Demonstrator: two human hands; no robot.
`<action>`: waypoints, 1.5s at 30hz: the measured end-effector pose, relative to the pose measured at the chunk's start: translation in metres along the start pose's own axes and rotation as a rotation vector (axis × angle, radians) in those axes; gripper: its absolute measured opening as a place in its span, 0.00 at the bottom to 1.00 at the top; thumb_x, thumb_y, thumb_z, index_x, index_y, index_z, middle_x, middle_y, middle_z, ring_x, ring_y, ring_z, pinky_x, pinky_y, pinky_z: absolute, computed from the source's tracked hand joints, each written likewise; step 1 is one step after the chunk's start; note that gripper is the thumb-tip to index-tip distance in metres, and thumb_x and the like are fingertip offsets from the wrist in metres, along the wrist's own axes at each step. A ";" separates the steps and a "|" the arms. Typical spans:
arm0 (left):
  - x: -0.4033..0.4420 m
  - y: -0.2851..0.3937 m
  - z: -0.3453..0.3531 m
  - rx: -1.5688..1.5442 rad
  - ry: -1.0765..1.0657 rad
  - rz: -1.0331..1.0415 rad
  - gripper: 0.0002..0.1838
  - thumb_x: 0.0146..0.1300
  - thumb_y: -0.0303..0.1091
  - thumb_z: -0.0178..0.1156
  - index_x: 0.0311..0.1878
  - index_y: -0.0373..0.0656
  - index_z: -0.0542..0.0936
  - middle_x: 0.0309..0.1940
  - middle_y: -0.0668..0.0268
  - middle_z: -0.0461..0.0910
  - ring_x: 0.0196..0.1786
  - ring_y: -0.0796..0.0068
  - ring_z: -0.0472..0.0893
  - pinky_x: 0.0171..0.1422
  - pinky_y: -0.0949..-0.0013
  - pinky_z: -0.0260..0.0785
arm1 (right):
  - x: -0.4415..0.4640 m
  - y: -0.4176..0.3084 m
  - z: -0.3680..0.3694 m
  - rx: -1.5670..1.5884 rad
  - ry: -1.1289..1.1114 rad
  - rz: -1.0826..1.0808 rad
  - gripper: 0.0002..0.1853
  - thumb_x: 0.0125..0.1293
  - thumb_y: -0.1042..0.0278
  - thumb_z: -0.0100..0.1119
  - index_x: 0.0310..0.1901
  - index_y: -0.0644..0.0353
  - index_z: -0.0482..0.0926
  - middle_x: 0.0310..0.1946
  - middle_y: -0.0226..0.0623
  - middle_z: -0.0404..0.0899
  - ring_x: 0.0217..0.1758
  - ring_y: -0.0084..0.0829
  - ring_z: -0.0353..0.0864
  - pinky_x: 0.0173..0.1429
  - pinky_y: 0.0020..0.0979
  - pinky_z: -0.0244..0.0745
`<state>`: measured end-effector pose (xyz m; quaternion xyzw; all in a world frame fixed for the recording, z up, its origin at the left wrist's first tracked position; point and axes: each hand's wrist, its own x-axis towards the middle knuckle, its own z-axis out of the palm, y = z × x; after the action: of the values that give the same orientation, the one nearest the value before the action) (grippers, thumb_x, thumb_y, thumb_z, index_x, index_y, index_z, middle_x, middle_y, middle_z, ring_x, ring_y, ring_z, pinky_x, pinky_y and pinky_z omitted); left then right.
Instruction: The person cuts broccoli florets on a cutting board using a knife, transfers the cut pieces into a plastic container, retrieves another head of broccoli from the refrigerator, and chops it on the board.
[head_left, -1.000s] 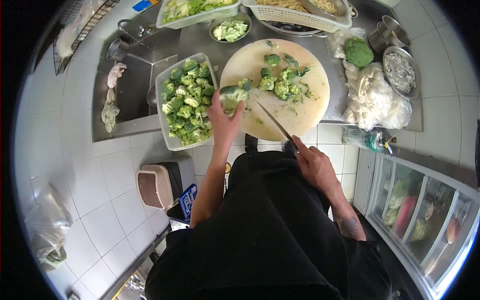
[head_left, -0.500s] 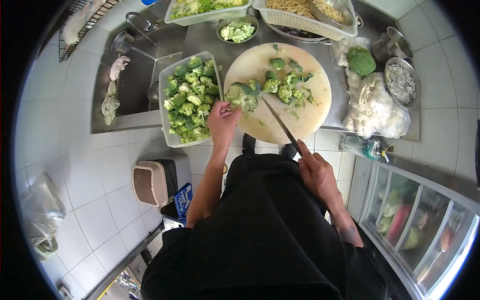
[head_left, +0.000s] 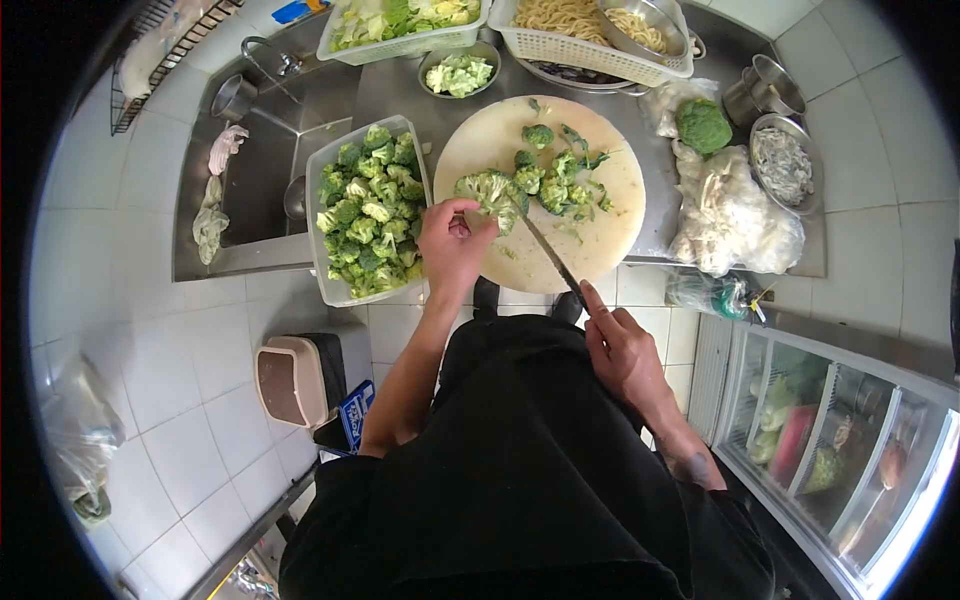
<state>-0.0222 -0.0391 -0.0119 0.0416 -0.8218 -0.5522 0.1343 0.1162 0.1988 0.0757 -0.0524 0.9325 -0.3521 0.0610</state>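
My left hand [head_left: 456, 240] is closed on a broccoli head [head_left: 488, 192] at the left side of a round cutting board [head_left: 610, 235]. My right hand [head_left: 622, 352] grips the handle of a knife [head_left: 553, 252]. Its blade slants up and left across the board, with the tip at the right side of the broccoli head. Several cut florets [head_left: 553, 192] and small green scraps lie on the board to the right of the tip. Left of the board, a plastic container [head_left: 312, 215] is full of broccoli florets.
A sink [head_left: 265, 190] lies at far left. Behind the board stand a bowl of chopped greens [head_left: 460, 75] and a basket with noodles [head_left: 590, 60]. To the right are a whole broccoli [head_left: 704, 126], a bag of white food [head_left: 735, 215] and a metal bowl [head_left: 785, 165].
The broccoli head has been turned, so its pale cut stems face up more. My left hand has rotated with it. The knife tip has come against the head. The whole view has shifted slightly.
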 end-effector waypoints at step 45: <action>0.007 0.034 0.014 0.018 0.105 0.326 0.15 0.50 0.22 0.72 0.41 0.45 0.82 0.42 0.62 0.76 0.42 0.66 0.77 0.42 0.66 0.70 | -0.010 -0.017 -0.007 0.049 0.088 -0.001 0.32 0.72 0.76 0.60 0.77 0.49 0.67 0.29 0.44 0.75 0.25 0.43 0.80 0.31 0.46 0.79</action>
<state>-0.0297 -0.0144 0.0158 -0.0623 -0.8143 -0.5130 0.2643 0.1263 0.1925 0.0928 -0.0357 0.9254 -0.3767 0.0211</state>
